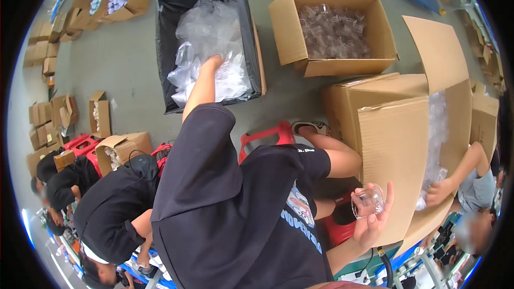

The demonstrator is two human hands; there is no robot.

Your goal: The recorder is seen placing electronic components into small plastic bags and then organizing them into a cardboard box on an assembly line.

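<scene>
My left hand [213, 62] reaches into a box lined with a black bag [165, 37]. It touches a heap of clear plastic pieces [206, 21] there, and its fingers are mostly hidden, so I cannot tell if they grip anything. Near my right side, my right hand [375, 226] holds up a small clear plastic container [367, 202] with rounded sides. Thumb and fingers are on the container, while one finger points upward. Next to this hand stands the tall flap of an open cardboard box [393, 152].
An open carton [341, 68] of clear pieces stands ahead on the right. Another person's hand [440, 191] reaches into the tall box of clear items. Red stools [267, 135] are close by. Several people in black sit at the left, with cartons [135, 142] behind them.
</scene>
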